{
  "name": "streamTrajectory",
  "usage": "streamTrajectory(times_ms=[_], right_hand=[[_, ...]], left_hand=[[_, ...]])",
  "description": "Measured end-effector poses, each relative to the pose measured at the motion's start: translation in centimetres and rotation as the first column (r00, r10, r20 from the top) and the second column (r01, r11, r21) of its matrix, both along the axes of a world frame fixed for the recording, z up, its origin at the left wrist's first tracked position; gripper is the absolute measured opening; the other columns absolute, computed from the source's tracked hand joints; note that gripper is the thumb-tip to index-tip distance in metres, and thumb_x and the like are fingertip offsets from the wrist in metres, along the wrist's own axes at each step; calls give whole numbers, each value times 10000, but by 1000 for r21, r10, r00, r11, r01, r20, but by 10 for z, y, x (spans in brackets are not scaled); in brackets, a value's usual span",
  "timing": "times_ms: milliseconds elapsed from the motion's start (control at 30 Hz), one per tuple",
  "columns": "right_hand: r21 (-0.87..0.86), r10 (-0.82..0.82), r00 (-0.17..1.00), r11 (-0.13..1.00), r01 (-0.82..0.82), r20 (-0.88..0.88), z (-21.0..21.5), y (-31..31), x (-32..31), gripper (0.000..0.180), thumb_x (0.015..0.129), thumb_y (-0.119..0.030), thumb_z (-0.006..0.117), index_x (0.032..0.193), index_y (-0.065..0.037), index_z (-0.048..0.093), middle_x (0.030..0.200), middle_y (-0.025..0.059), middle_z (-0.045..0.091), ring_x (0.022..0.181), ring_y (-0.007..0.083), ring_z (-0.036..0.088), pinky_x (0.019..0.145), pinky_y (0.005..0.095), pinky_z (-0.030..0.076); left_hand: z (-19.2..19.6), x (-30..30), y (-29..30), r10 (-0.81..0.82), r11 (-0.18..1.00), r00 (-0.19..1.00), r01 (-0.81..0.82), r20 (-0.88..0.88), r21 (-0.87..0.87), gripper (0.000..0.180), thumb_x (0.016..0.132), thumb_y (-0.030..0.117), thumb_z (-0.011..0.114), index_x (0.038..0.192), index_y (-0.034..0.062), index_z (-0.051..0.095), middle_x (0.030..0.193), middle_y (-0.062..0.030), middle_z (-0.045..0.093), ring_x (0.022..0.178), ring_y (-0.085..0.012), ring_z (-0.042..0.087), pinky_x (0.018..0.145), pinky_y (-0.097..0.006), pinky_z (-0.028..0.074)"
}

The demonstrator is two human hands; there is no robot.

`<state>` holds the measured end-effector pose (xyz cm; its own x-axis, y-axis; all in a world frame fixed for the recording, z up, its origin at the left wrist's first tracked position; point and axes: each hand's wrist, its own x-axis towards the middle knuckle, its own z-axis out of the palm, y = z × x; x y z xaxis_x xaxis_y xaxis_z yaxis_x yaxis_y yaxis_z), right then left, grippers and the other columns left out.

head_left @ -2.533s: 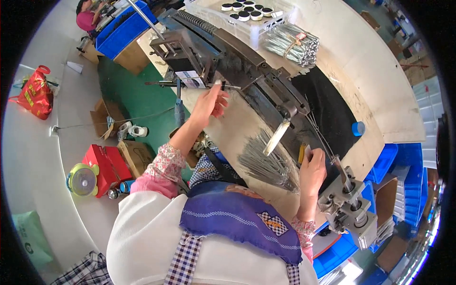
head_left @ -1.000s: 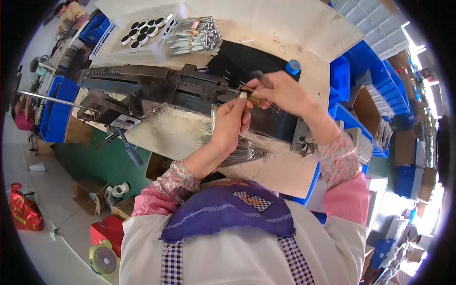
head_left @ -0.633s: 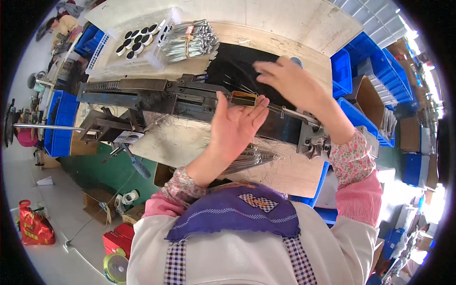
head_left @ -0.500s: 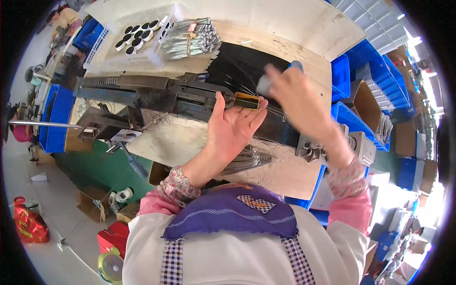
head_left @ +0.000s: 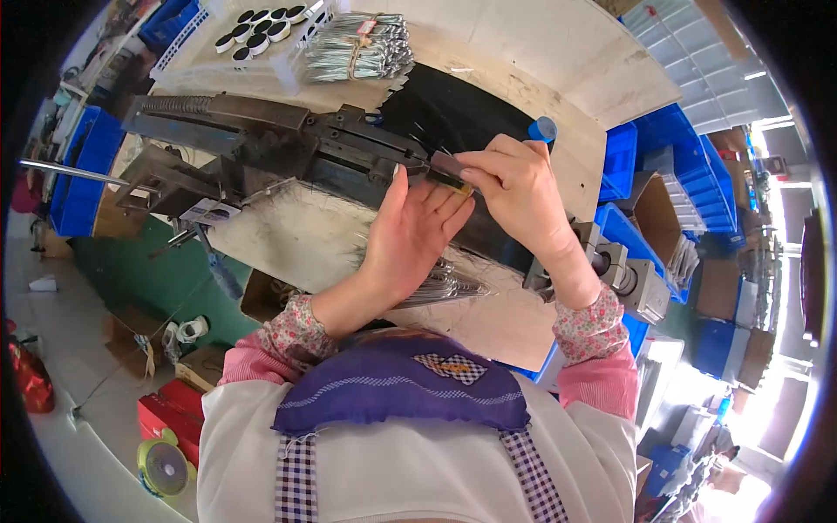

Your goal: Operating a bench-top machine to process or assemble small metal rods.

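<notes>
Moved: right hand (head_left: 514, 187) came back down onto the small yellow-tipped piece (head_left: 453, 179).
Right fingers: pinching this piece at the dark machine (head_left: 288, 148).
Left hand (head_left: 414, 235): open flat, fingers spread, just beneath the piece.
Tabletop (head_left: 288, 253): metal rods (head_left: 436, 283) lie near the left wrist.

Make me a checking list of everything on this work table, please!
Surface: pale wooden bench, scuffed, with a black mat on it.
Job's things: long dark metal machine; a small brass-coloured piece at its end.
Clutter: bundle of silvery metal parts, tray of black-and-white round caps, loose thin metal rods, blue cap.
Hands: left hand open, fingertips against the machine; right hand pinching the brass-coloured piece.
Cables: nothing seen.
Surroundings: blue bins, cardboard boxes, red box on the floor.
</notes>
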<state>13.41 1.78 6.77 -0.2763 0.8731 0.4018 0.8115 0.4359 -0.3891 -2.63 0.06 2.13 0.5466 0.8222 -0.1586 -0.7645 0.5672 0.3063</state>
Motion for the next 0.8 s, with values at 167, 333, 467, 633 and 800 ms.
streamTrajectory(times_ms=[167,333,467,633,800], right_hand=[[26,-20,998,999,18,60,4,-6,10,112,746,-95,690,851,-125,715,735,4,567,744,181,568,812,353,357],[98,-42,993,995,31,111,6,-13,10,118,744,-76,671,837,-137,712,733,-5,559,769,167,573,854,351,331],[71,-30,994,997,22,109,4,-13,12,135,734,-76,663,843,-139,709,737,-4,555,770,166,574,860,353,324],[220,32,995,974,-52,91,12,-21,-10,109,747,-105,637,842,-128,684,755,-4,551,757,163,572,811,330,348],[-37,-206,976,978,204,-66,41,-25,-11,206,856,-90,559,1058,-51,560,664,149,632,600,331,638,514,422,491]], left_hand=[[4,-2,7,-49,999,997,48,-53,-19,686,979,546,295,1226,-81,420,1287,-194,470,1269,-283,424,1128,-379,294],[1,-3,8,-74,997,997,74,3,-11,699,977,544,297,1206,-105,417,1279,-221,468,1269,-316,422,1128,-393,298],[2,-2,11,-79,997,997,80,21,-16,699,979,536,298,1215,-113,409,1279,-222,471,1262,-311,432,1124,-397,304],[-6,-5,8,-68,998,994,69,80,-2,698,983,520,305,1251,-119,390,1300,-224,467,1262,-304,437,1104,-391,323],[-6,-12,10,-77,997,997,77,20,18,633,982,522,330,1226,-49,456,1300,-154,506,1241,-244,460,1083,-391,322]])
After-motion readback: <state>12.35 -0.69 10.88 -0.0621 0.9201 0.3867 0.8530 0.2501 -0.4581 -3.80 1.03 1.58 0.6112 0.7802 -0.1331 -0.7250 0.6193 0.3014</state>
